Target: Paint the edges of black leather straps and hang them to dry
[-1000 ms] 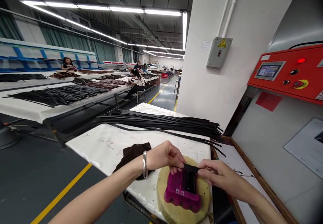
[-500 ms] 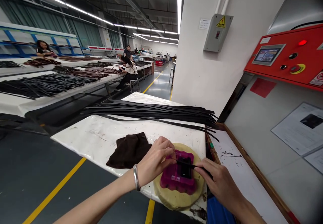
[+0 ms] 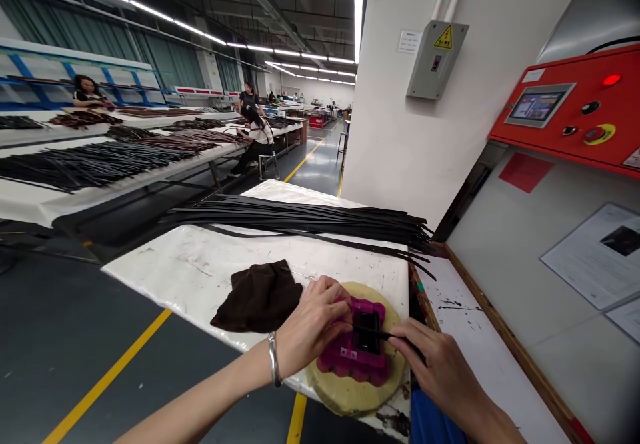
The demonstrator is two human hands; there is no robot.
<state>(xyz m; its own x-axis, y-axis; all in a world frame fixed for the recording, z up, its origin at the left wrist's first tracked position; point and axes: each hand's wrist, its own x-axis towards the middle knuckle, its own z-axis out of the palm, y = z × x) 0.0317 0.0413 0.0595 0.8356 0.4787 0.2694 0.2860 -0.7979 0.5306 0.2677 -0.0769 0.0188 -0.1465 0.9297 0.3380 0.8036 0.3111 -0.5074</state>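
A thin black strip (image 3: 375, 332) stretches between my two hands, across the dark opening of a magenta scalloped block (image 3: 350, 368). My left hand (image 3: 320, 317), with a silver bangle on the wrist, pinches its left end. My right hand (image 3: 433, 357) has fingers closed round its other part, and the end runs under the palm. Under the block lies a round yellowish disc (image 3: 345, 401) at the corner of the white-covered table (image 3: 165, 264). Just left of my left hand rests a crumpled dark brown cloth (image 3: 260, 297).
Long black strips (image 3: 300, 217) lie in a bundle across the table's far side. To the right stands a machine with a red control panel (image 3: 565, 114). Something blue (image 3: 433, 417) sits below the table edge. Co-workers are at long tables (image 3: 150, 177) on the left.
Both hands have shifted slightly to the right with the strip, which still crosses the block's dark opening. The view has tilted a little. One distant co-worker has changed posture.
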